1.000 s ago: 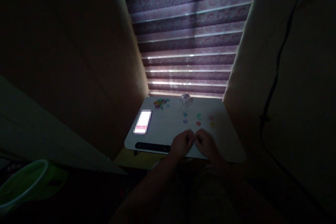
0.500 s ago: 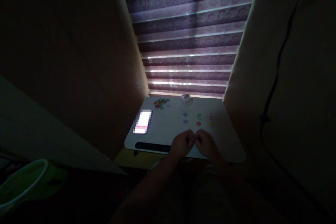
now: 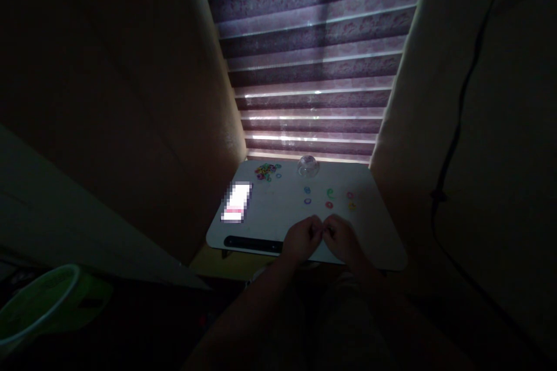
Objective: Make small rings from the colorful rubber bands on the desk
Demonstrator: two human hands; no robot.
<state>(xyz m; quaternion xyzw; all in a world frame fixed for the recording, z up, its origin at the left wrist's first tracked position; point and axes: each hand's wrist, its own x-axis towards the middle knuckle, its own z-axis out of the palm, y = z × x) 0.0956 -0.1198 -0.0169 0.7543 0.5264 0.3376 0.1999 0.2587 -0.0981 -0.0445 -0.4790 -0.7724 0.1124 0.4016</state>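
My left hand [image 3: 303, 237] and my right hand [image 3: 342, 236] meet over the front part of a small white table [image 3: 278, 214]. Both are closed, fingertips pinched together and touching. Whatever they hold, if anything, is too small and dark to make out. Just beyond them lie small coloured rings in pairs: a blue ring [image 3: 307, 190] above a purple ring [image 3: 307, 201], a green ring [image 3: 330, 192] above a red ring [image 3: 329, 205], and a pink ring [image 3: 350, 195] above a yellow ring [image 3: 352, 206].
A pile of colourful rings [image 3: 266, 171] lies at the back left, near a clear glass bowl [image 3: 308, 167]. A phone [image 3: 236, 202] with a bright screen rests at the left. A black slot [image 3: 252, 244] runs along the front edge. A green basket [image 3: 56, 301] stands lower left.
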